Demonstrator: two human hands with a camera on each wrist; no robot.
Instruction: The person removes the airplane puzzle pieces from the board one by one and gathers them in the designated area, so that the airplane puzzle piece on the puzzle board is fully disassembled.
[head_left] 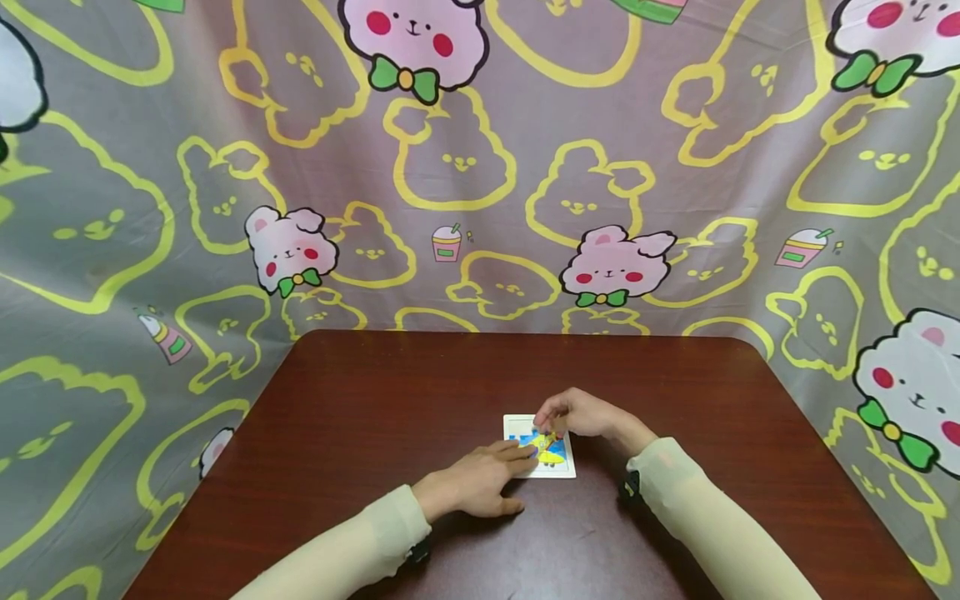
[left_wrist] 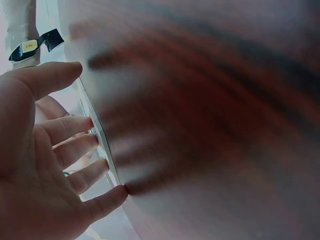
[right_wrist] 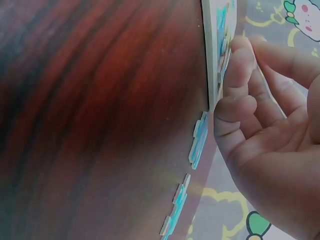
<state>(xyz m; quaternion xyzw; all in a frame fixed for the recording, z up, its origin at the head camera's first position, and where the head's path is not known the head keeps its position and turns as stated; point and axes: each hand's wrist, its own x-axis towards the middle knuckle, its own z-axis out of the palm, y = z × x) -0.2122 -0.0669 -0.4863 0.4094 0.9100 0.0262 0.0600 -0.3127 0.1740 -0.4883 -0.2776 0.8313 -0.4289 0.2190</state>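
A small white-rimmed puzzle board (head_left: 517, 420) with a blue and yellow picture lies flat on the table. My left hand (head_left: 482, 481) rests on its left side with fingers nearly straight; its fingertips touch the board's edge in the left wrist view. At the upper right of the board, my right hand (head_left: 588, 413) has its fingers curled and thumb and forefinger together. They seem to pinch a small puzzle piece, mostly hidden by the fingers. In the right wrist view, loose blue-and-white puzzle pieces (right_wrist: 199, 142) lie on the table beside the board.
The dark red-brown wooden table (head_left: 375, 400) spreads around the board. A grey curtain (head_left: 480, 175) printed with cartoon animals hangs behind it and at both sides. Dark straps (head_left: 632, 485) sit at the wrists over pale sleeves.
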